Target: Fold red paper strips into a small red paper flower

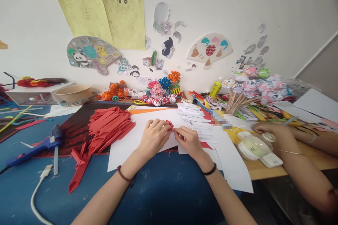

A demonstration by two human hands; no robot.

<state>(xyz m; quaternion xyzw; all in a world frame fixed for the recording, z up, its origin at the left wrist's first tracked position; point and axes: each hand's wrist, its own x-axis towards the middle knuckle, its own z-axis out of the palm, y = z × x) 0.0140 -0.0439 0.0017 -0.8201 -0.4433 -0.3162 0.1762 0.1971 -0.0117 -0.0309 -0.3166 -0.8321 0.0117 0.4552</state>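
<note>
A small red folded paper piece (169,123) is pinched in the fingers of my left hand (154,136). Close beside it, my right hand (190,142) has thumb and fingertips pressed together at the piece's lower right edge, where a small pale bit shows. What exactly the right fingertips grip is too small to tell. Both hands are above white paper sheets (121,154). Left of them lies a heap of folded red paper strips (109,126), with a few looser red strips (80,168) nearer me. Folded white paper strips (194,119) are stacked behind my right hand.
A blue glue gun (39,149) and white cable (37,191) lie on the left. At right are a clear bottle (253,146), a blue watch (211,112), a bunch of paper flowers (250,86) and another person's hand (271,130). Small craft flowers (165,83) line the wall.
</note>
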